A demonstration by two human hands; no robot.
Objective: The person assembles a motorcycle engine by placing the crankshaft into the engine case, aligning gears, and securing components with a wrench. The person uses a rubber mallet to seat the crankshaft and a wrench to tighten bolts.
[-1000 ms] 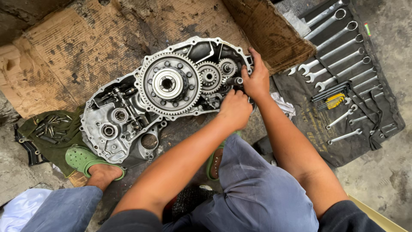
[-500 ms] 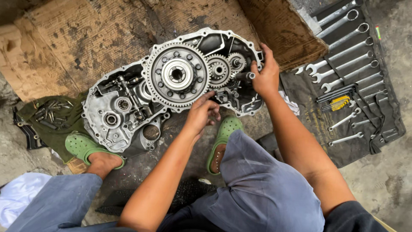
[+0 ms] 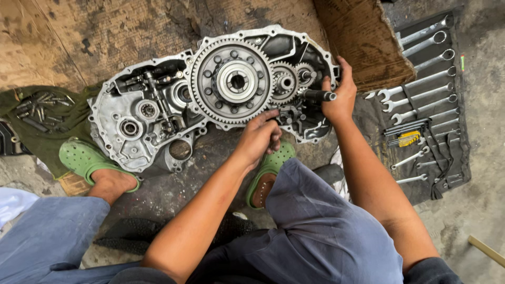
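Note:
A grey aluminium engine crankcase (image 3: 138, 142) lies open on greasy cardboard. A large toothed clutch gear (image 3: 231, 82) sits in its middle, with smaller gears (image 3: 284, 82) to its right. My right hand (image 3: 339, 94) grips a dark steel shaft (image 3: 319, 95) that sticks out near the case's right end. My left hand (image 3: 260, 134) reaches under the large gear's lower rim, its fingertips pinched around a small part by the case's lower right; what they hold is hidden.
A dark tool roll (image 3: 452, 152) with several spanners (image 3: 415, 87) lies to the right. A green cloth (image 3: 47, 134) with several bolts (image 3: 34, 110) is at the left. My feet wear green clogs (image 3: 84, 158) beside the case. A cardboard flap (image 3: 363, 42) stands at the upper right.
My left hand has shifted right, below the large gear. My right hand has closed round the steel shaft at the case's right end. The camera view has shifted slightly.

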